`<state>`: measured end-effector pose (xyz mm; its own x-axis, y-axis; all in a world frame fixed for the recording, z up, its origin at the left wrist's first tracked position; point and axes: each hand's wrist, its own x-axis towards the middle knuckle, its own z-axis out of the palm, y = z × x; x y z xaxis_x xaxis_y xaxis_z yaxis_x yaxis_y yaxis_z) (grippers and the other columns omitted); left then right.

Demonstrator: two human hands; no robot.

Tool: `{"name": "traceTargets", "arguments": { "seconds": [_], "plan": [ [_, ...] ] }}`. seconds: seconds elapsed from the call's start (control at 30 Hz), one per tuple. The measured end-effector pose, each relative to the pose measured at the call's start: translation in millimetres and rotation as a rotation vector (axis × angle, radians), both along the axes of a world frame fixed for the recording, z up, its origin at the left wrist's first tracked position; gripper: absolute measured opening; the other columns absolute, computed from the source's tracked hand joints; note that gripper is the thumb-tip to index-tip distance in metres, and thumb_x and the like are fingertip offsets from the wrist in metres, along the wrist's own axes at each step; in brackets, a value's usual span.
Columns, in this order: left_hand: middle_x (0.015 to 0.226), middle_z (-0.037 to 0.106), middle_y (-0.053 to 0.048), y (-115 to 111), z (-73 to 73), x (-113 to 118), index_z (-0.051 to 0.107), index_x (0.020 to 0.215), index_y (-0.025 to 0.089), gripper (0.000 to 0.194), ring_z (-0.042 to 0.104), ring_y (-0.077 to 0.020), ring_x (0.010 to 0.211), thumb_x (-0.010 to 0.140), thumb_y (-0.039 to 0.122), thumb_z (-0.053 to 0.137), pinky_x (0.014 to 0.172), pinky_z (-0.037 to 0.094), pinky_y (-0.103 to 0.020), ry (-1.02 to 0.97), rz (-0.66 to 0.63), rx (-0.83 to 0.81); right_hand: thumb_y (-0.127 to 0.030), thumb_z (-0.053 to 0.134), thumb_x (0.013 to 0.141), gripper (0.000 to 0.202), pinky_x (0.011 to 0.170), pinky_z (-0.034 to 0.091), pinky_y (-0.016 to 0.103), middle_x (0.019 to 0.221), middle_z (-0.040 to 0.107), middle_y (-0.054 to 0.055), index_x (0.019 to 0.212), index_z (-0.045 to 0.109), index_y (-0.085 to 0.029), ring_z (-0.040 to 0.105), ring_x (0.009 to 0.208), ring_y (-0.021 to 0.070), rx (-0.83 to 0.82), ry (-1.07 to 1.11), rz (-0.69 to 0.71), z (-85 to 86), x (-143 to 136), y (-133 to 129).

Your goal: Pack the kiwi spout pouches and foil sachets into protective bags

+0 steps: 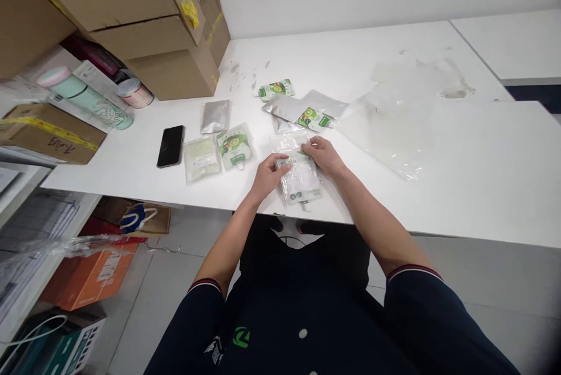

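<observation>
In front of me at the table's near edge lies a spouted pouch in a clear plastic bag [302, 182], its spout toward me. My left hand [268, 175] pinches the bag's left side with thumb and fingers. At the upper right of the same bag, my right hand [323, 154] grips the plastic. To the left sit a bagged green fruit-print pouch [234, 146], a pale green bagged packet [202, 160] and a silver packet [215, 116]. Beyond my hands are silver pouches [284, 108] with green fruit-print ends, and another fruit-print pouch [277, 90].
A large clear plastic bag [385, 129] spreads over the white table [482, 188] on the right. A black phone [170, 146] lies at left, near a mint-green bottle [87, 97] and a can [135, 93]. Cardboard boxes [144, 18] are stacked at the back left.
</observation>
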<state>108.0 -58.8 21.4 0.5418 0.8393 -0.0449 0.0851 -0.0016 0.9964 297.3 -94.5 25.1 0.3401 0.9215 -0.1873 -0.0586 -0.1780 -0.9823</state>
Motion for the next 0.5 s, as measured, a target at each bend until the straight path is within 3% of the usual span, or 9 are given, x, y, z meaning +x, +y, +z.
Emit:
{"name": "traceTargets", "arguments": {
  "seconds": [0.13, 0.23, 0.37, 0.5],
  "plan": [
    [0.079, 0.071, -0.002, 7, -10.5, 16, 0.074, 0.097, 0.018, 0.035, 0.062, -0.0138, 0.069, 0.071, 0.041, 0.079, 0.07, 0.051, -0.029, -0.128, 0.154, -0.093, -0.04, 0.068, 0.076, 0.036, 0.058, 0.041, 0.028, 0.067, 0.057, -0.004, 0.101, 0.048, -0.024, 0.051, 0.06, 0.0133, 0.042, -0.056, -0.082, -4.4, -2, -1],
    [0.081, 0.073, -0.003, 11, -13.6, 18, 0.075, 0.103, 0.017, 0.042, 0.065, -0.0156, 0.072, 0.067, 0.038, 0.082, 0.074, 0.054, -0.031, -0.137, 0.21, -0.124, -0.036, 0.065, 0.079, 0.044, 0.062, 0.043, 0.028, 0.073, 0.058, -0.005, 0.119, 0.047, -0.028, 0.052, 0.064, 0.0132, 0.143, -0.123, -0.007, -0.9, 2, -6],
    [0.088, 0.075, -0.004, 15, -14.1, 15, 0.075, 0.106, 0.016, 0.047, 0.067, -0.0177, 0.078, 0.064, 0.036, 0.084, 0.08, 0.055, -0.035, -0.163, 0.248, -0.152, -0.036, 0.067, 0.078, 0.03, 0.069, 0.045, 0.028, 0.096, 0.06, -0.001, 0.104, 0.06, -0.025, 0.055, 0.075, 0.0119, 0.226, -0.064, 0.21, 4.3, 11, -11],
    [0.097, 0.075, -0.006, 17, -12.5, 13, 0.073, 0.11, 0.017, 0.051, 0.068, -0.02, 0.087, 0.064, 0.035, 0.085, 0.084, 0.055, -0.037, -0.188, 0.254, -0.153, -0.037, 0.07, 0.078, 0.025, 0.072, 0.047, 0.028, 0.094, 0.062, -0.001, 0.096, 0.063, -0.022, 0.056, 0.076, 0.0121, 0.215, 0.036, 0.362, 6.7, 14, -12]
  ]
}}
